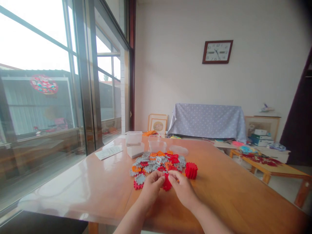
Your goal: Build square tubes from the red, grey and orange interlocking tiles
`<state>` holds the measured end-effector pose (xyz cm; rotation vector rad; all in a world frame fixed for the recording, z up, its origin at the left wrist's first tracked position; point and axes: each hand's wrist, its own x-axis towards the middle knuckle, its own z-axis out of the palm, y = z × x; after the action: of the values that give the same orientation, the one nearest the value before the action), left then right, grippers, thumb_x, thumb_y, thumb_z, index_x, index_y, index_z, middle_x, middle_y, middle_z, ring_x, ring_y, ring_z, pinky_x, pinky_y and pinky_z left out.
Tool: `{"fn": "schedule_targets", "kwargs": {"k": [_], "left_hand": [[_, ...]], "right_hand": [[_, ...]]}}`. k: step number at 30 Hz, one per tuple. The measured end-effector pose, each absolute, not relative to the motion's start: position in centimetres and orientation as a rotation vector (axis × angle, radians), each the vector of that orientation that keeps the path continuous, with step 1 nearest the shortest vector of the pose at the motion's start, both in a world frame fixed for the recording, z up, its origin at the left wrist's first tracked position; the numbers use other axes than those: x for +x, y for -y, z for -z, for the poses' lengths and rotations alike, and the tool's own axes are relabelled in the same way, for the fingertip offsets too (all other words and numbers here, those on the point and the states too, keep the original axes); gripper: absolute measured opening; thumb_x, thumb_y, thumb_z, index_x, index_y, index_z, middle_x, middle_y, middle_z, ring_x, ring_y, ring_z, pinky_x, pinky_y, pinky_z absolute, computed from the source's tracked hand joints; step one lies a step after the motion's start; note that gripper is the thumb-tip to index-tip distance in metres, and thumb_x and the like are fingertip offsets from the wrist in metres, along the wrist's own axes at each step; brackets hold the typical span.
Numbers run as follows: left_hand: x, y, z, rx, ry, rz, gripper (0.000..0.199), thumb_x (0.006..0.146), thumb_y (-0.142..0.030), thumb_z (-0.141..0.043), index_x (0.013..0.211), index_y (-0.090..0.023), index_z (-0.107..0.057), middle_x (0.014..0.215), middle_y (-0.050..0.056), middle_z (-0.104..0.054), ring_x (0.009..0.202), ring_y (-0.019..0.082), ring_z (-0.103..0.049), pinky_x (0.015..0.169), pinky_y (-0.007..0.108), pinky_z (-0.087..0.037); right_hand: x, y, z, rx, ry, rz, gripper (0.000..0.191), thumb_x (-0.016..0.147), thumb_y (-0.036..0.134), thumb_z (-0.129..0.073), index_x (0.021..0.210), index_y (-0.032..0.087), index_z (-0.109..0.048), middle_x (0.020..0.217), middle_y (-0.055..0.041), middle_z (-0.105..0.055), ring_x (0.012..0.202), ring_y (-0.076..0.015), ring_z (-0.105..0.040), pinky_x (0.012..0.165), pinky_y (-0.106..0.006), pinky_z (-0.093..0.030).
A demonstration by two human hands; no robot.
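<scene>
Between my two hands is a red interlocking tile with a notched edge. My left hand grips its left side with thumb and fingers closed. On the opposite side, my right hand pinches the same piece; the fingers partly hide it. Just beyond my hands lies a loose pile of grey, orange and red notched tiles. A neat stack of red tiles stands to the right of the pile. Near my left hand, a grey tile rests on a red one.
White boxes, a clear plastic container and a clear lid sit behind the pile on the wooden table. A printed sheet lies at left, near the window. A low side table stands at right.
</scene>
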<state>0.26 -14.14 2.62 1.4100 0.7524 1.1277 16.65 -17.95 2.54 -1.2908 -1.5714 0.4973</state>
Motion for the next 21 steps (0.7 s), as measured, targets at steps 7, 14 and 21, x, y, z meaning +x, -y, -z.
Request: {"fn": "schedule_targets", "kwargs": {"k": [7,14,21], "left_hand": [[1.3,14.1,-2.1,1.294,-0.717,-1.142,0.029,0.077,-0.042,-0.072,0.077,-0.017,-0.058,0.059,-0.003,-0.057,0.052,0.01,-0.049,0.055,0.022,-0.039],[0.8,14.5,-1.7,1.496,-0.723,-1.17,0.035,0.087,-0.052,-0.062,0.086,-0.017,-0.061,0.069,0.0,-0.059,0.063,0.013,-0.053,0.063,0.024,-0.042],[-0.3,13.7,-1.2,1.75,-0.989,-1.456,0.033,0.091,-0.051,-0.057,0.081,-0.02,-0.06,0.071,0.0,-0.055,0.068,0.015,-0.05,0.067,0.025,-0.041]], "right_hand": [[16.9,20.1,-3.3,-1.421,1.863,0.019,0.051,0.082,0.03,-0.067,0.132,0.027,-0.062,0.131,-0.009,-0.063,0.122,-0.0297,-0.056,0.109,-0.044,-0.044],[20.0,19.1,-4.7,-1.432,1.879,-0.03,0.05,0.079,0.024,-0.064,0.13,0.025,-0.064,0.126,-0.0084,-0.066,0.117,-0.0261,-0.06,0.105,-0.039,-0.047],[29.7,14.9,-6.8,-1.653,1.77,-0.016,0.05,0.078,0.027,-0.065,0.127,0.02,-0.068,0.125,-0.0099,-0.068,0.116,-0.0255,-0.06,0.103,-0.036,-0.044]]}}
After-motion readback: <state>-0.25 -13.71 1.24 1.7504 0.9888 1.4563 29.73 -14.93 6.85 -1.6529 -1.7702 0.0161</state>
